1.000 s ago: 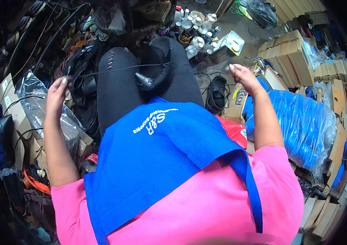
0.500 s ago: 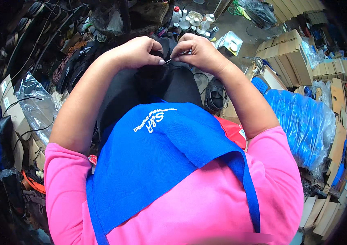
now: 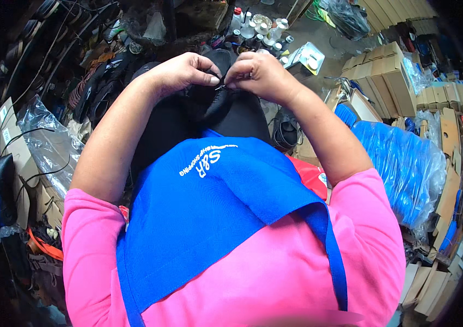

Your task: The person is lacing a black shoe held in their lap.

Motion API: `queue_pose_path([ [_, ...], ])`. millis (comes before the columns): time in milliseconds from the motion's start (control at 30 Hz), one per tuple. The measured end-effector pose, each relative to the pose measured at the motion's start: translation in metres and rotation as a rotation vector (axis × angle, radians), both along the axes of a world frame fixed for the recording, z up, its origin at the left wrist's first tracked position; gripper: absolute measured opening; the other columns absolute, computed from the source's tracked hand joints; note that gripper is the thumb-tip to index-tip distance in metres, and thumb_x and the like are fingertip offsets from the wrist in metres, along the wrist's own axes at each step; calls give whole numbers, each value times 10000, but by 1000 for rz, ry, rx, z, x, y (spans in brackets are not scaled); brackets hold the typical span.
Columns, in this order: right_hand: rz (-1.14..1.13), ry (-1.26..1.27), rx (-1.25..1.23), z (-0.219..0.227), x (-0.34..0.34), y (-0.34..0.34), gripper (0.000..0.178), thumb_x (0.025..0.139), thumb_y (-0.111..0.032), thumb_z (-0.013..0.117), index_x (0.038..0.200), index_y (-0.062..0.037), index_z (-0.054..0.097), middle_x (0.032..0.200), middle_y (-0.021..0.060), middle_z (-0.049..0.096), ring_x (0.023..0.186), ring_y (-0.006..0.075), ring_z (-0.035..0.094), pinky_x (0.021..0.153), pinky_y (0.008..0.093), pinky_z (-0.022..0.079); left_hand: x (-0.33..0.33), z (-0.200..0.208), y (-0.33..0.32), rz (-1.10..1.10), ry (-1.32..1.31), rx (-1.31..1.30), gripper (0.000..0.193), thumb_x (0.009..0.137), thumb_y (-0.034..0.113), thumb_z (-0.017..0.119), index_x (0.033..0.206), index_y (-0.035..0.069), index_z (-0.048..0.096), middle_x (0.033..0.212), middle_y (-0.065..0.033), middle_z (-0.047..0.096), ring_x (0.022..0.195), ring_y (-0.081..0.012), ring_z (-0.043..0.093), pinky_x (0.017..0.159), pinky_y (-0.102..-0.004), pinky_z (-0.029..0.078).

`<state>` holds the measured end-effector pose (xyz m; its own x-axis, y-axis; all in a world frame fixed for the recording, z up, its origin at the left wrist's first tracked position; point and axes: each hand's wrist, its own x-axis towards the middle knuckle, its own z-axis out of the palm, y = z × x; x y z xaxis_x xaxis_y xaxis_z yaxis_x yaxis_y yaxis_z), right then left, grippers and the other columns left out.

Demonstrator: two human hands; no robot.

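Observation:
A black shoe (image 3: 218, 103) rests between my thighs, with a row of stitches faintly visible along its side. My left hand (image 3: 187, 73) comes from the left, thumb and forefinger pinched together at the shoe's upper part. What they pinch is too small to make out. Facing it, my right hand (image 3: 256, 77) has its fingers closed on a thin shiny needle-like metal piece (image 3: 220, 87), whose end shows between the two hands. The fingertips of both hands nearly meet over the shoe. Dark trousers and shadow blend with the shoe's outline.
Several bottles (image 3: 259, 30) stand beyond my hands, beside a white-topped box (image 3: 308, 57). Cardboard boxes (image 3: 381, 79) and blue items in clear plastic (image 3: 398, 169) lie at the right. Clear plastic sheeting (image 3: 49, 141) and dark footwear (image 3: 103, 90) are at the left.
Both hands have drawn slightly closer together over the shoe. The shoe has shifted, so its stitched side shows more, and the metal piece sits a little lower.

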<state>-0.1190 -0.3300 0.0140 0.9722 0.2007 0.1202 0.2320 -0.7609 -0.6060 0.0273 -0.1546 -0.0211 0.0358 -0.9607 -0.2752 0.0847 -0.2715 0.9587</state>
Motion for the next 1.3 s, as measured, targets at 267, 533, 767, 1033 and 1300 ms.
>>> queue_pose_path([
  [267,-150,-108,30,-9,-30,17,198,752,-63,689,930,-147,709,777,43,559,722,196,584,645,311,477,2,-2,8,-71,-53,-2,396,831,161,631,1181,-21,599,1022,-40,635,982,-130,562,946,-265,383],
  [533,-102,-51,-218,8,-32,22,275,717,-32,643,960,-150,696,809,67,566,771,262,590,681,358,483,1,-3,6,-107,-44,35,440,824,135,613,1233,-19,561,1115,-68,638,1017,-122,553,954,-258,384],
  [767,33,53,-728,42,-14,45,168,775,-144,566,876,-130,699,902,119,612,862,285,620,808,396,463,-2,16,-2,-248,-284,-9,389,797,61,622,1179,-5,589,1055,-40,605,980,-136,550,929,-266,388],
  [1033,-182,252,-111,2,-3,23,150,744,-122,691,874,-54,659,841,114,641,789,245,626,702,332,493,-18,15,-6,263,-1021,-51,496,694,111,743,1160,63,581,1131,-139,578,1030,-284,566,879,-356,469],
  [1300,-194,106,197,-30,-29,1,282,723,-271,756,885,-67,648,966,92,537,934,229,532,797,344,450,-35,30,87,306,-911,41,396,752,99,711,1126,39,597,861,-140,643,790,-233,621,771,-323,486],
])
